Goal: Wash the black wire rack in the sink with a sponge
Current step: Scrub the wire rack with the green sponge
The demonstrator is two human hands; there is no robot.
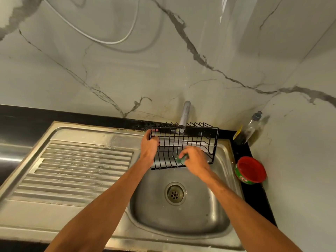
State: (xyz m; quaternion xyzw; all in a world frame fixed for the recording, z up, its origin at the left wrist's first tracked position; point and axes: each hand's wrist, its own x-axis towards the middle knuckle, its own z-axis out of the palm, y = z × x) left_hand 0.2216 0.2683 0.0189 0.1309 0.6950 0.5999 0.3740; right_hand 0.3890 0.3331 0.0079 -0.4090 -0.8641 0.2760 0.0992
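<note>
The black wire rack (189,140) is held over the far half of the steel sink (183,220), under the tap. My left hand (149,147) grips its left end, fingers curled round the top wire. My right hand (195,160) is shut on a green sponge (181,159) and presses it against the lower wires near the rack's middle. Part of the rack's front edge is hidden behind my right hand.
A grey tap (185,114) comes out of the marble wall above the rack. The ribbed drainboard (80,171) lies to the left. On the black counter at right stand a red and green tub (250,170) and a clear bottle (250,129). The drain (175,193) is in the basin's middle.
</note>
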